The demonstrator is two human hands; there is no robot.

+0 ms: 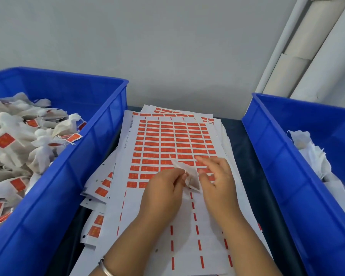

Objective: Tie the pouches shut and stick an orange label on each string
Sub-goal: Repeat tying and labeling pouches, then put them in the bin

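Two hands work over the top sheet of orange rectangular stickers in the head view, which is the only one here. Between them sits a small, limp pouch of thin whitish cloth, held just above the sheet. The left hand has its fingers curled and pinches the pouch's left edge; the right hand has fingers partly spread beside the pouch's right edge, and whether it grips anything is hard to say through the motion blur.

I judge the pouch to be light, soft and floppy, easily crushed, best taken at its gathered neck, where the string would cinch it. The stickers look thin and likely to curl once peeled.

One pouch is in hand. Two deep blue plastic bins flank the sheets: the left bin holds a heap of tied, labelled pouches too many to count, and the right bin shows a few loose white pouches. Several sticker sheets lie stacked.
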